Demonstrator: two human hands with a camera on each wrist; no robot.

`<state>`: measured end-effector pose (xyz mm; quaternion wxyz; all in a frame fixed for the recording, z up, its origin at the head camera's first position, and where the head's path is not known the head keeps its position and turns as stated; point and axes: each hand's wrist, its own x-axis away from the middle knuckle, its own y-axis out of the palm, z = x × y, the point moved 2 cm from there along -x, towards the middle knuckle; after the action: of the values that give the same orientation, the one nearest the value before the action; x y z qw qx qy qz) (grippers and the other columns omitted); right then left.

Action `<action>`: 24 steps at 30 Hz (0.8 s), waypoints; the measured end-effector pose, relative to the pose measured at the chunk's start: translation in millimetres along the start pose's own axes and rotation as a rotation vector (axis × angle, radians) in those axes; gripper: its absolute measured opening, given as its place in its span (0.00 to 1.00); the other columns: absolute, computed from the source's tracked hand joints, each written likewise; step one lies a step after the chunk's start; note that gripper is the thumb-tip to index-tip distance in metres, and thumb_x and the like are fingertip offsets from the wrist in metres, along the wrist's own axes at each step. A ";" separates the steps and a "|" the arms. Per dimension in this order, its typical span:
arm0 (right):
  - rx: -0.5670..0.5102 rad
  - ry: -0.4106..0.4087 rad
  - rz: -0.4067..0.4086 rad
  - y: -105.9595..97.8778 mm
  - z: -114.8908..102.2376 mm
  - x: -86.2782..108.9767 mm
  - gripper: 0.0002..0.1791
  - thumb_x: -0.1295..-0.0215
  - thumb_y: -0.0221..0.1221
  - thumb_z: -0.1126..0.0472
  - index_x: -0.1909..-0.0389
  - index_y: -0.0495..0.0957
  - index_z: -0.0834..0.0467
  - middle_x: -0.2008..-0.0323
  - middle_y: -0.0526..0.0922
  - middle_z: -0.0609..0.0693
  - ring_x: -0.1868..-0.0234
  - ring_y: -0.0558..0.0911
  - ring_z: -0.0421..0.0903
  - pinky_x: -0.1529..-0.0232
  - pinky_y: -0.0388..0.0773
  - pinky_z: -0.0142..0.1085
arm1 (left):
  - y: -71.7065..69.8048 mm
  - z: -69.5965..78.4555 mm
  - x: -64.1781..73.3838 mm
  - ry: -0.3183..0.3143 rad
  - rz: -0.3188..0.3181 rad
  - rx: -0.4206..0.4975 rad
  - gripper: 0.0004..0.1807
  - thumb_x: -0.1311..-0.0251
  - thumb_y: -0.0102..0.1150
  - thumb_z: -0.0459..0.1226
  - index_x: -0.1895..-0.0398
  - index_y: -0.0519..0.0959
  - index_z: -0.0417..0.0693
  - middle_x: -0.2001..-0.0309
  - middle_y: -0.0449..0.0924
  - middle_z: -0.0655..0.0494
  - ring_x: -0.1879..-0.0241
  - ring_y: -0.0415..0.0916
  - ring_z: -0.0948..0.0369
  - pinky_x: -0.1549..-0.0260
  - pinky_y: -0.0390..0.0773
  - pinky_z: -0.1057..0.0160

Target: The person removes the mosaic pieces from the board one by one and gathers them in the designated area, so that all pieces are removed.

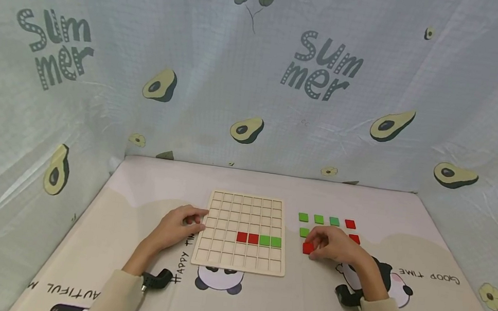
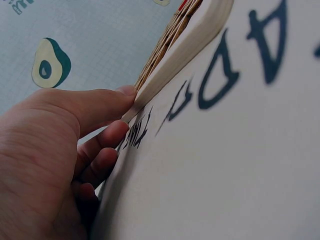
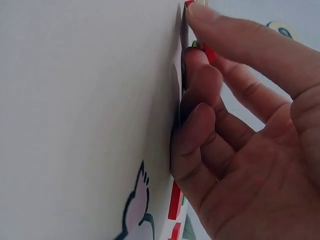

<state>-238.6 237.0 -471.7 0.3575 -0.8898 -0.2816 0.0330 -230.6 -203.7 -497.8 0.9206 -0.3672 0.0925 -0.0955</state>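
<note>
A pale wooden grid board lies flat on the table. One row holds two red square tiles and two green square tiles, side by side at its right end. My left hand touches the board's left edge with thumb and index finger, the other fingers loosely bent; the left wrist view shows the thumb tip against that edge. Right of the board, my right hand pinches a red tile between thumb and fingers. In the right wrist view the fingers hide most of that tile.
Loose green tiles and red tiles lie in rows beyond and beside my right hand, some partly hidden by it. The tablecloth has panda prints and lettering. A hanging avocado-print cloth stands behind and at both sides.
</note>
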 end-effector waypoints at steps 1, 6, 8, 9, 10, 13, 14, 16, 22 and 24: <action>0.006 0.001 -0.001 -0.1 0.4 0.0 0.13 0.44 0.74 0.63 0.58 0.83 0.58 0.70 0.80 0.47 0.69 0.77 0.40 0.66 0.76 0.31 | 0.0 0.2 0.0 0.001 -0.001 -0.001 0.24 0.36 0.70 0.42 0.37 0.82 0.48 0.60 0.80 0.61 0.61 0.72 0.62 0.59 0.72 0.65; 0.013 -0.025 -0.015 -0.2 2.0 -0.7 0.13 0.44 0.74 0.63 0.59 0.84 0.57 0.70 0.80 0.47 0.69 0.77 0.39 0.67 0.75 0.32 | -0.1 1.4 -0.4 -0.004 -0.001 0.002 0.24 0.36 0.70 0.42 0.37 0.82 0.48 0.60 0.80 0.60 0.61 0.72 0.62 0.58 0.72 0.64; 0.013 -0.031 -0.018 -0.2 2.4 -0.8 0.13 0.45 0.74 0.63 0.59 0.84 0.57 0.70 0.80 0.47 0.69 0.77 0.39 0.67 0.76 0.31 | -0.2 1.8 -0.5 -0.005 0.000 0.002 0.24 0.36 0.70 0.42 0.37 0.82 0.48 0.60 0.80 0.60 0.61 0.72 0.62 0.58 0.72 0.65; 0.014 -0.028 -0.018 -0.2 2.4 -0.9 0.13 0.45 0.74 0.63 0.59 0.84 0.57 0.70 0.80 0.47 0.69 0.77 0.39 0.66 0.75 0.31 | -0.3 1.6 -0.6 -0.005 0.001 0.002 0.24 0.36 0.70 0.42 0.37 0.82 0.48 0.60 0.80 0.60 0.61 0.72 0.62 0.59 0.72 0.65; 0.015 -0.026 -0.019 -0.1 2.5 -0.7 0.13 0.45 0.74 0.63 0.59 0.84 0.57 0.70 0.80 0.47 0.69 0.77 0.39 0.66 0.75 0.31 | -0.2 1.6 -0.8 -0.005 0.001 0.003 0.24 0.36 0.70 0.42 0.37 0.83 0.48 0.60 0.80 0.60 0.61 0.72 0.62 0.59 0.72 0.65; 0.017 -0.008 -0.019 0.2 2.2 0.6 0.13 0.44 0.74 0.64 0.59 0.84 0.57 0.70 0.80 0.47 0.68 0.77 0.39 0.66 0.75 0.31 | 0.0 1.4 -1.1 0.002 -0.001 -0.001 0.24 0.36 0.70 0.42 0.37 0.82 0.48 0.60 0.81 0.60 0.61 0.72 0.62 0.59 0.71 0.65; 0.016 -0.003 -0.019 0.4 1.8 0.9 0.12 0.44 0.73 0.64 0.59 0.84 0.57 0.70 0.80 0.47 0.68 0.77 0.40 0.66 0.75 0.31 | 0.0 1.2 -1.3 0.001 0.000 0.000 0.24 0.36 0.70 0.42 0.38 0.83 0.48 0.60 0.81 0.59 0.61 0.72 0.63 0.59 0.71 0.65; 0.012 0.003 -0.019 0.6 0.8 1.5 0.11 0.43 0.72 0.64 0.59 0.84 0.58 0.70 0.80 0.48 0.68 0.77 0.40 0.66 0.75 0.31 | 0.3 0.7 -1.5 0.002 -0.001 -0.003 0.24 0.36 0.70 0.42 0.37 0.83 0.48 0.60 0.81 0.59 0.61 0.72 0.63 0.59 0.71 0.65; 0.008 0.010 -0.015 2.1 -2.1 0.7 0.11 0.43 0.72 0.66 0.60 0.84 0.58 0.70 0.80 0.48 0.68 0.76 0.41 0.67 0.74 0.31 | 0.9 -1.0 -0.8 -0.010 -0.001 -0.006 0.24 0.36 0.70 0.42 0.37 0.82 0.49 0.60 0.80 0.60 0.61 0.72 0.62 0.59 0.71 0.65; 0.009 0.014 -0.013 2.7 -2.2 0.4 0.11 0.43 0.72 0.66 0.60 0.84 0.58 0.70 0.80 0.48 0.68 0.76 0.41 0.67 0.74 0.31 | 0.8 -1.7 -0.2 -0.007 0.001 -0.011 0.24 0.36 0.70 0.42 0.37 0.83 0.49 0.60 0.80 0.60 0.61 0.72 0.62 0.59 0.72 0.65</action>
<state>-236.4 234.3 -471.9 0.3636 -0.8867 -0.2845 0.0256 -231.0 -204.2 -499.5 0.9190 -0.3724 0.0897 -0.0933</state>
